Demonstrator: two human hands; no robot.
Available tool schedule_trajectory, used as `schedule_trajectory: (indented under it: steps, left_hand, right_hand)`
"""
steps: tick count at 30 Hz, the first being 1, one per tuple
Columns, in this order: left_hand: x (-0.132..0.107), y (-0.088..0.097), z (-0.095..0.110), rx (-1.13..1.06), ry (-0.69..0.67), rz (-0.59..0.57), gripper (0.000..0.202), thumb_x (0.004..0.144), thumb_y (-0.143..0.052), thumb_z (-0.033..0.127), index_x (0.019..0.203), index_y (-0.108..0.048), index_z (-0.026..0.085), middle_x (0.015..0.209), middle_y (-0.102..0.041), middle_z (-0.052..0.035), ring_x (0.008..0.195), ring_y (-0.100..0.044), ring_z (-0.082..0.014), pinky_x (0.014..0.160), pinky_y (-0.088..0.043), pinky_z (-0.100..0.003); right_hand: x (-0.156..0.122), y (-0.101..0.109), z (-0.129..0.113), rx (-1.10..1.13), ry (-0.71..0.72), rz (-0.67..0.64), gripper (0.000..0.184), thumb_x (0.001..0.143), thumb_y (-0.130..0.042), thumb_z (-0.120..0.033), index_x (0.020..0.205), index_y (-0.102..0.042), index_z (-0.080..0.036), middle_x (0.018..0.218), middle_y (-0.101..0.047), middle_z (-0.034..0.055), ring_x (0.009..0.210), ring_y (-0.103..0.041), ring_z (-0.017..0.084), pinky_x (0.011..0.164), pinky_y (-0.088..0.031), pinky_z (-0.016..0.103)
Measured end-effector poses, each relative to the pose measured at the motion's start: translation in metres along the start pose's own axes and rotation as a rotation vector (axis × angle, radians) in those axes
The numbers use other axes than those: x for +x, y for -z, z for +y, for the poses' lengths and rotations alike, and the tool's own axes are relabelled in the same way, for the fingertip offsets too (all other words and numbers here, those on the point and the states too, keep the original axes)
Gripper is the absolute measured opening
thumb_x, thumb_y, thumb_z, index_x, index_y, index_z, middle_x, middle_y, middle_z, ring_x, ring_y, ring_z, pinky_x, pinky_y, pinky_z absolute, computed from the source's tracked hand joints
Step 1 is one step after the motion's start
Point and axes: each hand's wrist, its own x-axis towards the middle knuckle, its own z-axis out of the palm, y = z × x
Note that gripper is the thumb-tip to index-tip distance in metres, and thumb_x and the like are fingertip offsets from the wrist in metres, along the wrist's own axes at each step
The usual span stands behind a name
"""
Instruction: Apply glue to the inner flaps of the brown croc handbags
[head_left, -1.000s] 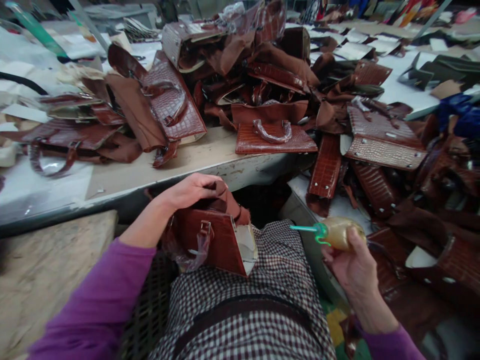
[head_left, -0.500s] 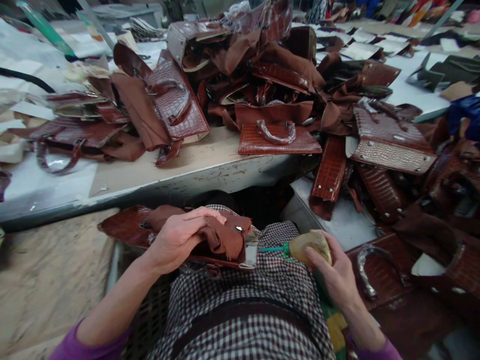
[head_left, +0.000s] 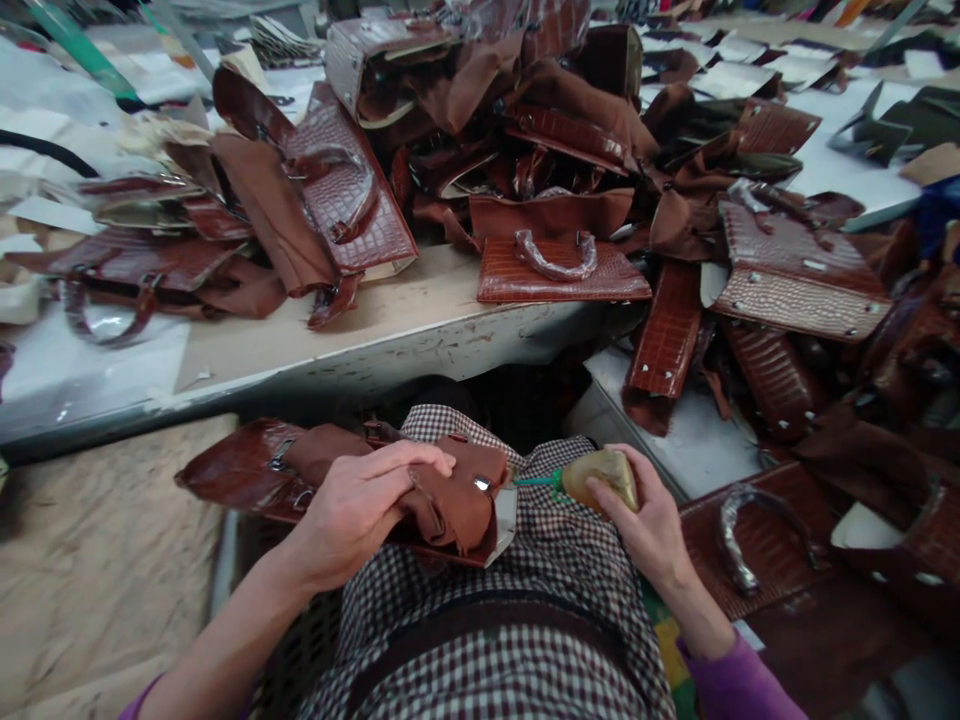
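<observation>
Across my lap lies a brown handbag (head_left: pixel 465 500), its lining folded outward and a pale inner edge showing at the right end. My left hand (head_left: pixel 367 505) is closed on the folded lining, thumb side toward the metal clasp. In my right hand (head_left: pixel 645 510) is a yellowish squeeze bottle (head_left: pixel 600 478) with a thin green-blue nozzle. The bottle lies tilted on its side, its nozzle tip pointing left at the bag's right end. Whether the tip touches the bag I cannot tell.
A workbench (head_left: pixel 315 365) runs across in front, heaped with brown crocodile-pattern handbags (head_left: pixel 562 270). More bags (head_left: pixel 757 540) are piled at my right. A wooden board (head_left: pixel 97 560) lies at my left. A checked apron (head_left: pixel 495 640) covers my lap.
My right hand has brought the bottle a little left and up, so its nozzle is closer to the bag's end. The bag has shifted and tilted slightly in my left hand.
</observation>
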Motion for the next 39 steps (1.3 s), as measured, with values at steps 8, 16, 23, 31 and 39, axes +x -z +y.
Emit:
schedule_trajectory:
  steps: [8, 16, 23, 31, 39]
  left_hand:
    - [-0.011, -0.005, 0.0, 0.005, -0.022, -0.005, 0.036, 0.086, -0.044, -0.003, 0.101, -0.068, 0.019, 0.111, -0.074, -0.0051, 0.103, -0.071, -0.0157, 0.09, -0.057, -0.024]
    - [-0.012, -0.005, 0.001, 0.003, -0.045, 0.003, 0.034, 0.086, -0.046, -0.006, 0.103, -0.067, 0.015, 0.112, -0.073, -0.0042, 0.106, -0.068, -0.0112, 0.094, -0.052, -0.017]
    - [-0.013, -0.005, 0.002, -0.009, -0.044, 0.011, 0.039, 0.084, -0.045, -0.007, 0.105, -0.068, 0.016, 0.111, -0.073, -0.0034, 0.104, -0.069, -0.0107, 0.094, -0.051, -0.016]
    - [-0.014, -0.003, 0.007, -0.001, -0.05, 0.052, 0.035, 0.083, -0.045, -0.003, 0.096, -0.071, 0.016, 0.105, -0.076, -0.0031, 0.098, -0.072, -0.012, 0.088, -0.055, -0.016]
    - [-0.014, -0.003, 0.009, 0.029, -0.048, 0.048, 0.029, 0.088, -0.047, 0.0, 0.095, -0.07, 0.015, 0.104, -0.077, -0.0032, 0.096, -0.073, -0.0114, 0.089, -0.055, -0.015]
  right_hand:
    - [0.004, 0.006, -0.005, 0.045, -0.016, -0.159, 0.046, 0.08, -0.072, -0.048, 0.115, -0.061, -0.02, 0.107, -0.068, 0.0068, 0.099, -0.063, 0.029, 0.09, -0.051, 0.041]
    - [0.0, 0.011, -0.001, 0.069, -0.091, -0.208, 0.048, 0.078, -0.074, -0.048, 0.116, -0.061, -0.021, 0.108, -0.069, 0.0069, 0.1, -0.063, 0.029, 0.089, -0.05, 0.039]
    - [-0.005, 0.004, 0.008, 0.078, -0.078, -0.076, 0.051, 0.078, -0.074, -0.048, 0.118, -0.059, -0.02, 0.11, -0.067, 0.0076, 0.098, -0.063, 0.029, 0.087, -0.052, 0.038]
    - [-0.006, 0.01, 0.008, 0.11, -0.093, -0.181, 0.048, 0.079, -0.074, -0.047, 0.117, -0.06, -0.02, 0.11, -0.068, 0.0067, 0.099, -0.063, 0.028, 0.087, -0.052, 0.036]
    - [-0.007, 0.005, 0.01, -0.021, 0.024, -0.029, 0.048, 0.079, -0.073, -0.048, 0.117, -0.06, -0.022, 0.113, -0.065, 0.0066, 0.101, -0.061, 0.028, 0.09, -0.049, 0.039]
